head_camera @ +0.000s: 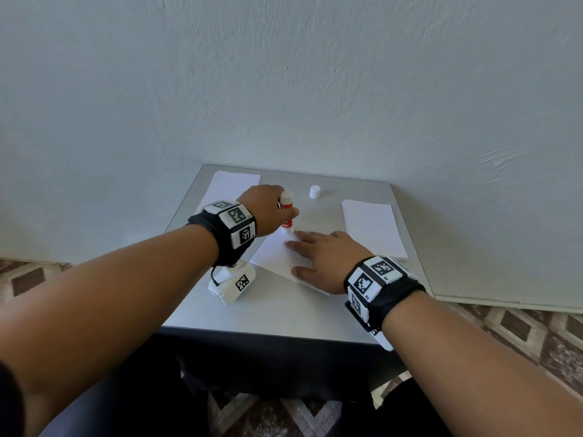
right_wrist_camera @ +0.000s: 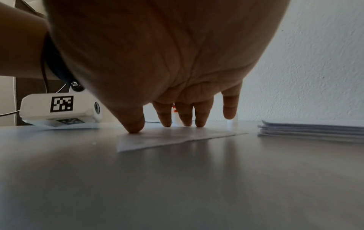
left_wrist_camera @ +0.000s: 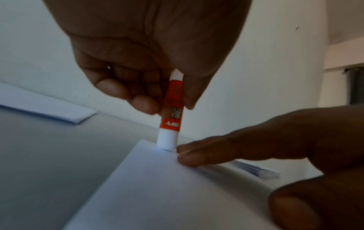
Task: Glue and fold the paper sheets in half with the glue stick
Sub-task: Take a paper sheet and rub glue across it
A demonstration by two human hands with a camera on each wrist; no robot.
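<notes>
We have the glue stick [left_wrist_camera: 171, 118] upright in our left hand [head_camera: 268, 209], fingers and thumb curled round its orange barrel, its white tip touching the far corner of the sheet [head_camera: 277, 257] that lies mid-bench [head_camera: 268, 307]. Our right hand [head_camera: 325, 257] is flat and grasps nothing: straight fingertips [right_wrist_camera: 135, 127] press the sheet down just beside the tip. We judge the sheet light, limp and quick to slide or crease, so it needs this spread press close to the stroke, not a pinch. The stick looks light and stiff; a grip low on the barrel should steady it, and light pressure should keep the tacky tip from dragging the paper. The cap [head_camera: 315, 192] stands far off, well apart. A stack [head_camera: 372, 228] lies right, folded paper [head_camera: 230, 184] far left
</notes>
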